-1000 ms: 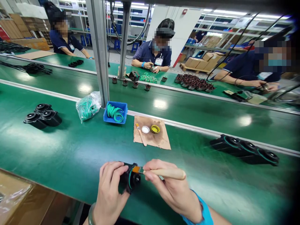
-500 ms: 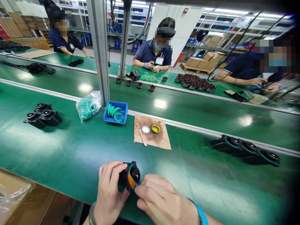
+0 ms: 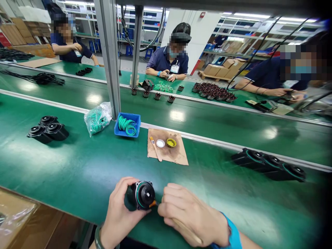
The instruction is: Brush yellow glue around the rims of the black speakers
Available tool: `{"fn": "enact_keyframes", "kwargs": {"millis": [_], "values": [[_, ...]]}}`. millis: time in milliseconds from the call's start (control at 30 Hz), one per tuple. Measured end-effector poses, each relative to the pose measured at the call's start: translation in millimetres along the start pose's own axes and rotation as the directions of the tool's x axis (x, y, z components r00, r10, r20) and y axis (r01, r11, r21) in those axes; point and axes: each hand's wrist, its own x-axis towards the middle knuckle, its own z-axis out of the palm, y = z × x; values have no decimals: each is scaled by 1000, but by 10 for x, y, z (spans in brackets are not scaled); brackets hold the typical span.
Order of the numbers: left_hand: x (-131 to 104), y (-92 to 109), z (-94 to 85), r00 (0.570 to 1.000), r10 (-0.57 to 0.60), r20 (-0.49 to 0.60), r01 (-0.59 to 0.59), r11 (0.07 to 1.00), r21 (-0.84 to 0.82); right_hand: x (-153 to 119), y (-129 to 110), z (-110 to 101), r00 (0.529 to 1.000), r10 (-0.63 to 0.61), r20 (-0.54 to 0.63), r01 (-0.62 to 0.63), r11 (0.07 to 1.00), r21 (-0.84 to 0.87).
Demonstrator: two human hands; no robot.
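My left hand [image 3: 121,209] is wrapped round a black motor housing [image 3: 145,194], whose round end faces up toward me. A green rubber ring [image 3: 138,195] sits around the raised centre of that end. In my right hand [image 3: 185,212] is a paintbrush [image 3: 184,231] with a wooden handle, gripped between closed fingers. Its orange bristles touch the lower right edge of the housing. Beyond the hands, a piece of cardboard [image 3: 178,157] carries a second brush [image 3: 155,149], a white lid [image 3: 160,143] and a yellow-rimmed pot [image 3: 171,143].
A blue bin [image 3: 127,135] of green rings stands beside a clear bag [image 3: 97,119] of rings and a metal post [image 3: 109,62]. Three black housings [image 3: 48,129] are on the left, and three with green rings [image 3: 269,164] on the right. Co-workers sit across the conveyor [image 3: 202,121].
The brush has moved from the housing's front face down to its lower right edge. My left hand has turned the housing so its round end faces me more fully.
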Motion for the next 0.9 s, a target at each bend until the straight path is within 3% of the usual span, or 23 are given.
{"fn": "enact_keyframes", "kwargs": {"millis": [100, 200, 267, 367, 433, 533, 633, 733, 833, 867, 900], "values": [[12, -52, -13, 989, -95, 117, 108, 988, -110, -34, 44, -76, 987, 61, -148, -36, 986, 161], [50, -156, -47, 924, -155, 348, 230, 956, -184, -100, 95, -125, 935, 179, -307, -53, 925, 377], [89, -236, -82, 855, -120, 504, 249, 948, -196, -126, 126, -135, 937, 211, -277, -76, 900, 429], [140, -322, -140, 754, 10, 656, 182, 957, -224, -101, 171, -105, 969, 215, -121, -146, 894, 424], [152, -347, -169, 737, 70, 673, 123, 964, -235, -50, 204, -54, 976, 216, -33, -182, 888, 422], [131, -376, -169, 820, 35, 571, 80, 981, -175, 36, 251, 75, 987, 158, 35, -160, 918, 363], [97, -472, -134, 916, -8, 402, 49, 994, -92, 91, 276, 268, 988, 49, 143, -71, 986, 153], [100, -651, -116, 963, 27, 267, -11, 998, -60, 86, 291, 441, 971, 11, 239, -4, 1000, -29], [126, -853, -143, 981, 30, 190, -21, 998, -51, 7, 324, 410, 977, 122, 177, -102, 988, -120], [127, -914, -162, 988, 11, 153, -3, 999, -54, -39, 343, 328, 968, 225, 111, -208, 967, -144], [123, -969, -186, 994, -25, 110, 32, 998, -60, -96, 369, 212, 931, 364, 29, -354, 919, -174]]}}
